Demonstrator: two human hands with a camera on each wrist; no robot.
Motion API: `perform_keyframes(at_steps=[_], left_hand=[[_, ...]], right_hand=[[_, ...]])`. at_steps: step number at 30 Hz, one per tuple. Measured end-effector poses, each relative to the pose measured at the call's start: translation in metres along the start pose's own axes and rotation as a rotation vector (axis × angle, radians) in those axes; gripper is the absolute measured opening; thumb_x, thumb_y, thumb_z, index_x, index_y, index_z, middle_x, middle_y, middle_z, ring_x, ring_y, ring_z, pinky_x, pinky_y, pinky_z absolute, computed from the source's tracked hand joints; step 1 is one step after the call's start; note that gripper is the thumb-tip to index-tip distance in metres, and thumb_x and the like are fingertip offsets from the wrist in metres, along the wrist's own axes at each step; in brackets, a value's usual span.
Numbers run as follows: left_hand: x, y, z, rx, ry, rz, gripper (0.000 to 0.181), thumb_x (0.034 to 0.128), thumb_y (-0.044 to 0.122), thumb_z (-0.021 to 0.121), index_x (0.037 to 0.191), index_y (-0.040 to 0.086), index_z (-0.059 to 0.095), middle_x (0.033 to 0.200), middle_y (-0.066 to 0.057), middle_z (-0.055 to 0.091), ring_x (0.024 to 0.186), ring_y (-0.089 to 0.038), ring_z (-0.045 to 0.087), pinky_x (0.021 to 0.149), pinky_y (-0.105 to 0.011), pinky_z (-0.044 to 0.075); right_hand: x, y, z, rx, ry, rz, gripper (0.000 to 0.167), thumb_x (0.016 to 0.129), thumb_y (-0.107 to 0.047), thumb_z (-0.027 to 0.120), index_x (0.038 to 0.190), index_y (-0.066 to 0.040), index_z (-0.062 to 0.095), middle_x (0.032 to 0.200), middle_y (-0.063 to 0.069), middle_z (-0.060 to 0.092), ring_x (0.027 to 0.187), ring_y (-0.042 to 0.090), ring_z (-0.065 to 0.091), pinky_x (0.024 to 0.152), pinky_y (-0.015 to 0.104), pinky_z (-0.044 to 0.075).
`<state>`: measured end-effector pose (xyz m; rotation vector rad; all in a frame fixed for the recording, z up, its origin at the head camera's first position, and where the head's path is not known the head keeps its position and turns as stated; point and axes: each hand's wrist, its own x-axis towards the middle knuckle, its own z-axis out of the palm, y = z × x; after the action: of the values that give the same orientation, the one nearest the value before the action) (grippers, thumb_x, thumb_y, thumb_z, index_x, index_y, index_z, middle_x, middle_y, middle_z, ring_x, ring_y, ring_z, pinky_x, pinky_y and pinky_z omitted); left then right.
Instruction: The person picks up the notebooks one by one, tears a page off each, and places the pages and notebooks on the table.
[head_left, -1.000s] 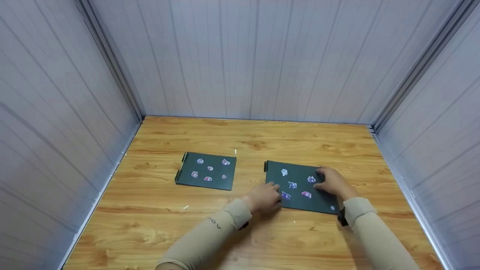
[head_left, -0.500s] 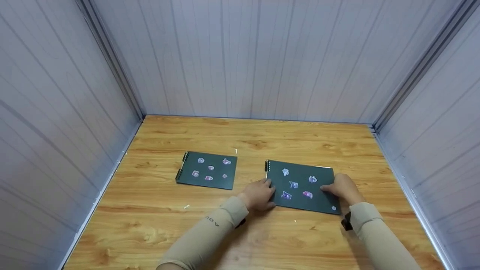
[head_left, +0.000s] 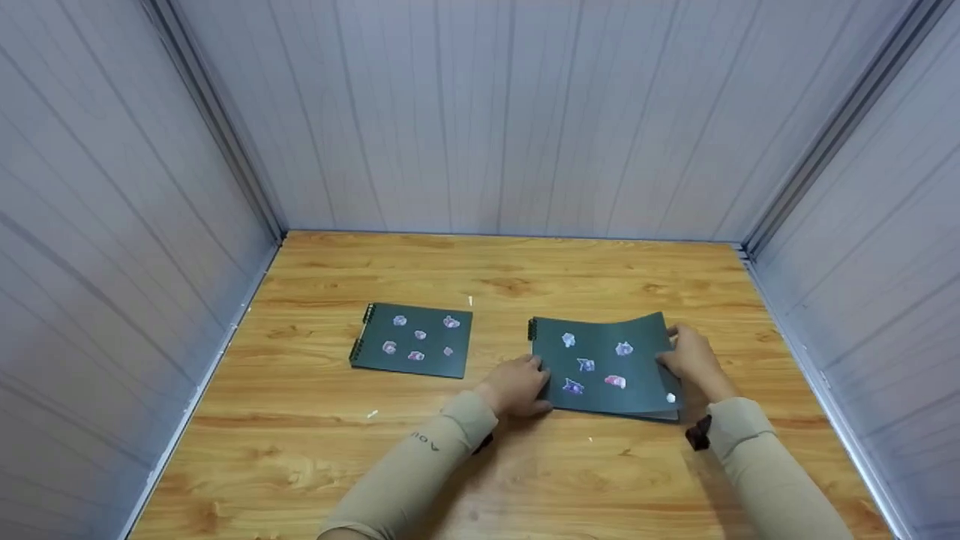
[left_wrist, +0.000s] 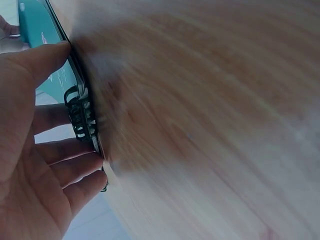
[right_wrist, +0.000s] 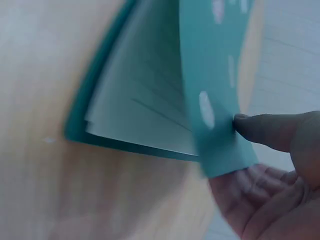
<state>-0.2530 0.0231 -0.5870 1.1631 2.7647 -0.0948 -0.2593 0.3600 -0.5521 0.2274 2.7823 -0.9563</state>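
Note:
A dark green spiral notebook (head_left: 592, 345) with several purple and pink stickers lies on the wooden table, its rings to the left. My right hand (head_left: 694, 364) pinches the right edge of its front cover (right_wrist: 212, 75) between thumb and fingers, and the cover is bent upward. Under it, white lined pages (right_wrist: 145, 95) show in the right wrist view. At the notebook's near left corner, my left hand (head_left: 514, 386) rests with fingers extended. The left wrist view shows its thumb on the notebook's edge and the fingers along the black spiral rings (left_wrist: 82, 117).
A second, smaller green spiral notebook (head_left: 431, 341) with stickers lies to the left, its cover flat. Small white scraps (head_left: 373, 414) are scattered on the wooden table (head_left: 300, 465). Pale panelled walls (head_left: 480, 120) stand behind and on both sides.
My left hand has shifted left from the notebook's front onto its ring edge. My right hand has slid to the cover's right edge and lifted it; the cover lay flat before.

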Motion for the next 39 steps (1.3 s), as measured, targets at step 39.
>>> perform_keyframes(at_steps=[39], left_hand=[[-0.021,0.019,-0.062,0.088,0.400,-0.025,0.071,0.1059,0.047,0.068,0.165,0.016,0.046,0.168,-0.016,0.049,0.153,-0.039,0.051,0.117,-0.054,0.053]], right_hand=[[-0.009,-0.110,0.010,0.770,-0.094,-0.081,0.044,0.106,-0.007,0.067,0.143,0.011,0.051,0.098,0.000,0.080,0.091,0.011,0.078,0.079,0.030,0.066]])
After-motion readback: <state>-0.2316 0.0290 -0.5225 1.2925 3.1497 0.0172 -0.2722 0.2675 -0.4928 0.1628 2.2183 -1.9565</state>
